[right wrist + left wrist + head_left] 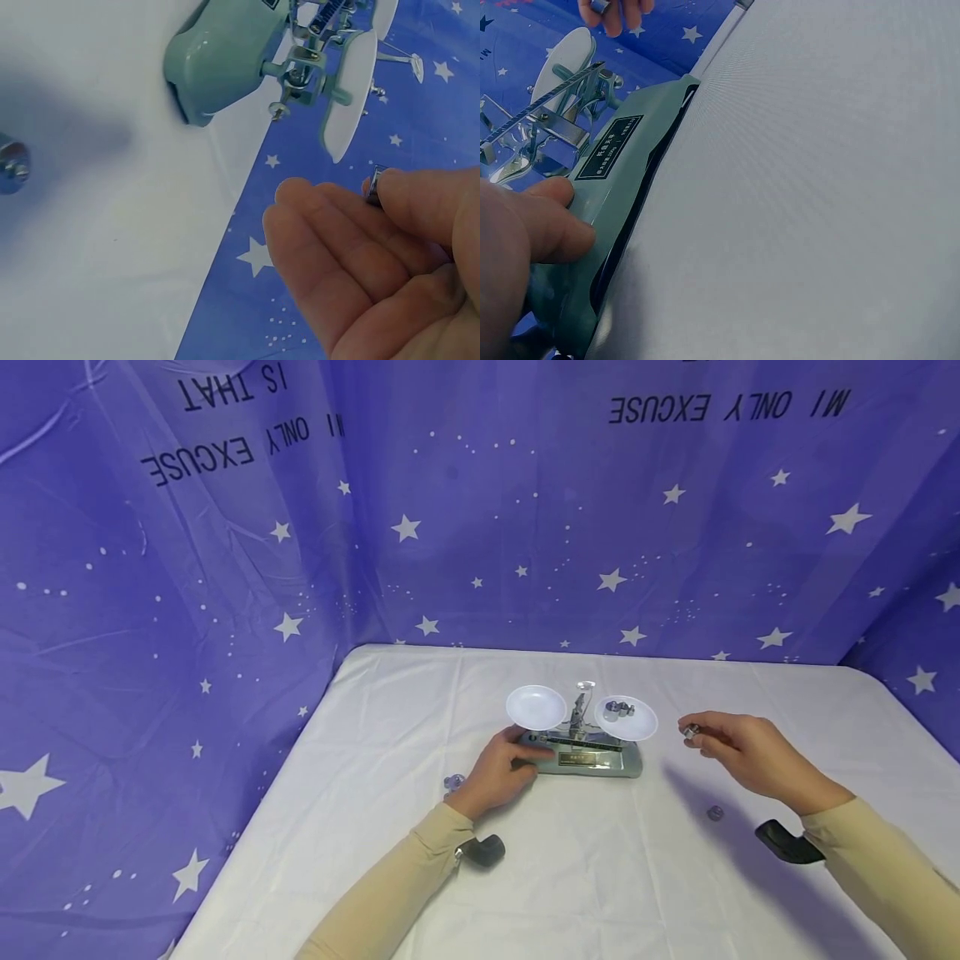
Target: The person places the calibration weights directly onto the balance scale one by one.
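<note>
A green balance scale (585, 760) with two white pans stands on the white cloth. At its left end, my left hand (498, 772) grips the base, fingers lying on the green casing (607, 202). The left pan (536, 706) is bare, while the right pan (641, 722) bears several small metal weights (618, 709). To the right of that pan, my right hand (742, 752) pinches a small metal weight (376, 184) between thumb and index finger, held above the table and apart from the pan. The other right fingers are extended.
One loose metal weight (716, 812) stands on the cloth below my right hand. A few shiny metal weights (453, 783) lie left of my left wrist, partly hidden by it. A purple star-patterned curtain (525, 527) rises behind the white table (585, 877).
</note>
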The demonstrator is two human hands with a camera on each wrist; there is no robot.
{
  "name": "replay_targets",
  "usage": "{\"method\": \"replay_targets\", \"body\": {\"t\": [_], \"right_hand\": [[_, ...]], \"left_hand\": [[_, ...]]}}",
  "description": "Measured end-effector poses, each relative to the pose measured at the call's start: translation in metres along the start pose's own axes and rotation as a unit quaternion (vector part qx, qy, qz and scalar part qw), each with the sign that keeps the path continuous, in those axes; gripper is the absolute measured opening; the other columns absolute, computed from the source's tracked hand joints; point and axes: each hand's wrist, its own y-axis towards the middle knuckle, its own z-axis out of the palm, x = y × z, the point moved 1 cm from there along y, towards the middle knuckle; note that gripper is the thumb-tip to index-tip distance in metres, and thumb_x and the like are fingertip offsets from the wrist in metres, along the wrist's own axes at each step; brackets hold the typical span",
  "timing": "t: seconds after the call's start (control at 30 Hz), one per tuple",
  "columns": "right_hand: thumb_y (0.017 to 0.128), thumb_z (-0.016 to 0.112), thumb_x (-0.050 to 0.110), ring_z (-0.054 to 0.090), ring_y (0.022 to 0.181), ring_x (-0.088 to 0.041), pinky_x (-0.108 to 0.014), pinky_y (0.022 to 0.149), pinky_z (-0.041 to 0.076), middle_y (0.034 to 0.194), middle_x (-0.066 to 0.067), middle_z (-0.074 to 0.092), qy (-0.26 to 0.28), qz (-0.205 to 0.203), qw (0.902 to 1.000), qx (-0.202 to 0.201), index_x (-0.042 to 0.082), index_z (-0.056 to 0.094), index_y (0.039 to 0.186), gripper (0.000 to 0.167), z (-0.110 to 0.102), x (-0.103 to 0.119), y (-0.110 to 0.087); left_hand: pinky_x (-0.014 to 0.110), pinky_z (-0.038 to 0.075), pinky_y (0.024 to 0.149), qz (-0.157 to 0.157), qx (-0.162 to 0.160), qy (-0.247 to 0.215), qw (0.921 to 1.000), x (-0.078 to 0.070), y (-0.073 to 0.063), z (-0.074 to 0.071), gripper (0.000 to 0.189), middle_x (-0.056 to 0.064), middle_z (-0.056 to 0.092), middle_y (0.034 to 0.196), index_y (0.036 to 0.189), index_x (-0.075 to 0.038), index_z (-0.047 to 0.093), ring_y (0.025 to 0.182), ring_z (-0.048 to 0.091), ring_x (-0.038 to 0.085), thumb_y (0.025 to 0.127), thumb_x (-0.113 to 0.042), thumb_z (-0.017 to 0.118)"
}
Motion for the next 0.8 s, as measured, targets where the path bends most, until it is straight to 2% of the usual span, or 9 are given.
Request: {"method": "replay_targets", "body": {"t": [0.1,0.33,0.57,0.8], "right_hand": [[0.097,0.061,0.0,0.07,0.086,0.004,-0.02,0.075,0.06,0.105,-0.014,0.078,0.001,-0.003,1.0,0.001,-0.003,0.067,0.124,0.028,-0.001,0.003,0.005],[0.096,0.062,0.0,0.074,0.083,-0.006,-0.037,0.077,0.063,0.102,-0.013,0.078,-0.003,-0.002,1.0,0.006,-0.003,0.067,0.124,0.029,-0.005,0.012,0.018],[0.095,0.065,0.004,0.071,0.078,-0.01,-0.026,0.067,0.056,0.096,-0.006,0.079,-0.032,-0.023,0.9992,-0.005,0.002,0.071,0.119,0.025,-0.008,0.019,0.032],[0.097,0.063,0.004,0.072,0.082,-0.017,-0.025,0.065,0.055,0.098,-0.011,0.078,-0.024,-0.02,0.9995,0.004,0.0,0.07,0.121,0.026,-0.008,0.023,0.04]], "left_hand": [[0.045,0.044,0.115,0.0,0.001,-0.003,1.0,-0.001,0.0,0.0,0.034,0.019,0.063,0.14,0.107,-0.006,0.081,0.134,0.056,0.035,0.08,-0.002,0.061],[0.045,0.045,0.115,0.002,-0.002,-0.001,1.0,-0.001,0.0,0.0,0.034,0.018,0.064,0.138,0.107,-0.006,0.081,0.134,0.057,0.035,0.079,-0.002,0.061],[0.044,0.046,0.114,-0.001,-0.001,0.002,1.0,0.0,0.0,0.0,0.035,0.018,0.064,0.137,0.107,-0.006,0.081,0.133,0.058,0.035,0.079,-0.001,0.061],[0.046,0.044,0.116,-0.022,0.006,0.0,0.9997,-0.001,0.0,0.0,0.034,0.018,0.061,0.143,0.109,-0.008,0.08,0.136,0.055,0.035,0.081,-0.002,0.061]]}}
